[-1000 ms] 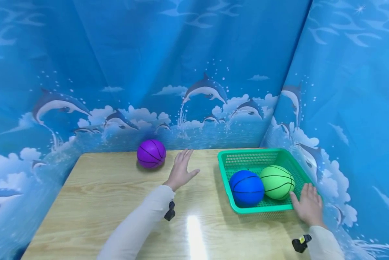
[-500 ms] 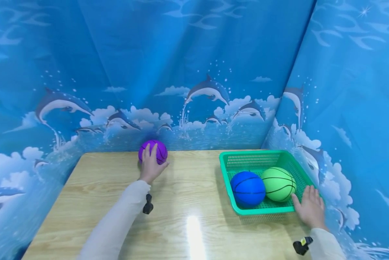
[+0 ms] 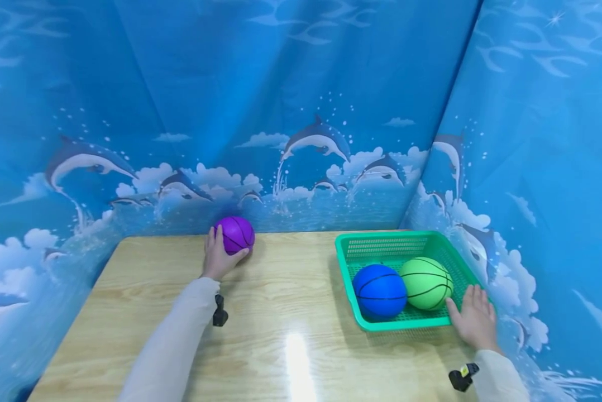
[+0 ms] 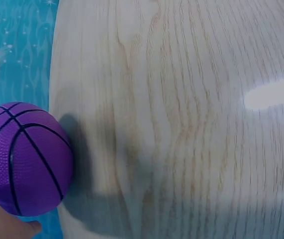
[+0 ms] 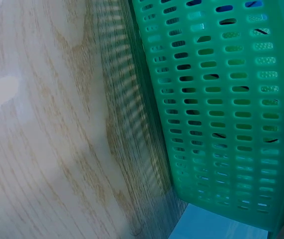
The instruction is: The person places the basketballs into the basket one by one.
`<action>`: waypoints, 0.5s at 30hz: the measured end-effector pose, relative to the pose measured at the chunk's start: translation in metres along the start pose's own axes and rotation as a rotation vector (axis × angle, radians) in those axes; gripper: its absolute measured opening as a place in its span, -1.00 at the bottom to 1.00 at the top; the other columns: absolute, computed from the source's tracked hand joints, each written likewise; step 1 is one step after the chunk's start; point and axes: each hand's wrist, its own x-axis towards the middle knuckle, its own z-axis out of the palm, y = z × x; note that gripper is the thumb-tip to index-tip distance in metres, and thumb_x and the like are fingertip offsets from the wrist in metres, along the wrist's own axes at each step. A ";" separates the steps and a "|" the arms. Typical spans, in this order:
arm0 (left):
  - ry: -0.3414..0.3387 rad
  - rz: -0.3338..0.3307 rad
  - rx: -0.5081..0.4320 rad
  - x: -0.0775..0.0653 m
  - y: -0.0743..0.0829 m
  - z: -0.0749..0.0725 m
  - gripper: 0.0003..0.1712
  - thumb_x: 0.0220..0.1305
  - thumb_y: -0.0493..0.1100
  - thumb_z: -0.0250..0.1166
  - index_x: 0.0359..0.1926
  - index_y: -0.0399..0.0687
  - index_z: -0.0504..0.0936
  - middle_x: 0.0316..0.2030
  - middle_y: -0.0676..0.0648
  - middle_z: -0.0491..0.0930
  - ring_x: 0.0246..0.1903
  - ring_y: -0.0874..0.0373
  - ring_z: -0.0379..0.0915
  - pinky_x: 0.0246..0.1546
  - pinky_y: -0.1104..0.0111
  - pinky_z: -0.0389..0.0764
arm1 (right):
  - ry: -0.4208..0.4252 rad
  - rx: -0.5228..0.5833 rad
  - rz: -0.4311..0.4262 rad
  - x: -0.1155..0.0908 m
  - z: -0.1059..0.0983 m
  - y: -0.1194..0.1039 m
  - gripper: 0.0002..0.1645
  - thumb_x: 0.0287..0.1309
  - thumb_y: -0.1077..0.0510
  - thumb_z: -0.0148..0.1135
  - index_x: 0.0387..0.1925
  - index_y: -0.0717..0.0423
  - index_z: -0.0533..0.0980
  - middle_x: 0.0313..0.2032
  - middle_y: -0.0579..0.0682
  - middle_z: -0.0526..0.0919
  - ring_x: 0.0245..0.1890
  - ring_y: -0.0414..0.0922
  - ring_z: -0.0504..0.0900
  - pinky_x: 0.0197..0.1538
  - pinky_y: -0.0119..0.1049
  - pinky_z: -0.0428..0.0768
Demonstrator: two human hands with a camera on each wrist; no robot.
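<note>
A small purple basketball point(image 3: 238, 233) with black lines is at the table's far edge, near the curtain. My left hand point(image 3: 218, 258) grips it from the left and front, fingers round its left side and thumb low in front. In the left wrist view a thumb point(image 4: 5, 221) and a fingertip lie on opposite sides of the purple ball. My right hand point(image 3: 476, 318) rests with straight fingers at the near right corner of a green plastic basket point(image 3: 399, 325). A blue ball point(image 3: 380, 291) and a light green ball point(image 3: 425, 283) lie side by side in the basket.
The wooden table point(image 3: 261, 335) meets a blue dolphin-print curtain point(image 3: 281, 84) at the back. More of this curtain hangs along the right, close beside the basket. In the right wrist view, the slotted basket wall point(image 5: 216, 99) stands over the tabletop point(image 5: 47, 149).
My left hand has moved left from the middle of the table to the purple basketball and now grips its left side. The right hand has stayed at the basket corner.
</note>
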 end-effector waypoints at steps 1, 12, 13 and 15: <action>0.010 -0.001 -0.012 0.001 -0.002 0.001 0.28 0.05 0.11 0.44 0.52 -0.10 -0.26 0.48 -0.33 -0.33 0.42 -0.37 -0.34 0.29 -0.26 0.05 | -0.003 0.003 0.000 0.000 0.000 0.000 -0.04 0.46 -0.19 -0.39 0.36 0.60 -0.31 0.34 0.59 -0.35 0.36 0.46 -0.42 0.29 0.40 -0.35; 0.183 -0.050 0.001 -0.005 0.000 0.007 0.03 0.03 0.07 0.46 0.43 -0.08 0.15 0.25 -0.36 0.06 0.24 -0.33 0.03 0.14 -0.23 0.28 | 0.000 0.006 0.004 0.001 0.001 0.002 -0.05 0.46 -0.18 -0.39 0.36 0.60 -0.31 0.34 0.60 -0.35 0.36 0.47 -0.41 0.29 0.40 -0.34; 0.189 -0.052 -0.012 -0.006 0.000 0.008 0.01 0.01 0.06 0.48 0.41 -0.07 0.18 0.27 -0.36 0.05 0.25 -0.33 0.02 0.15 -0.23 0.28 | -0.002 0.007 0.003 0.001 0.001 0.002 -0.05 0.46 -0.18 -0.40 0.36 0.60 -0.31 0.34 0.60 -0.35 0.36 0.47 -0.42 0.28 0.40 -0.35; 0.196 -0.045 -0.050 -0.008 -0.001 0.009 0.01 -0.03 0.02 0.51 0.38 -0.08 0.20 0.32 -0.37 -0.01 0.28 -0.34 0.01 0.19 -0.22 0.27 | -0.007 0.007 0.002 0.001 0.002 0.002 -0.05 0.46 -0.18 -0.40 0.36 0.60 -0.32 0.34 0.60 -0.35 0.36 0.47 -0.42 0.28 0.40 -0.34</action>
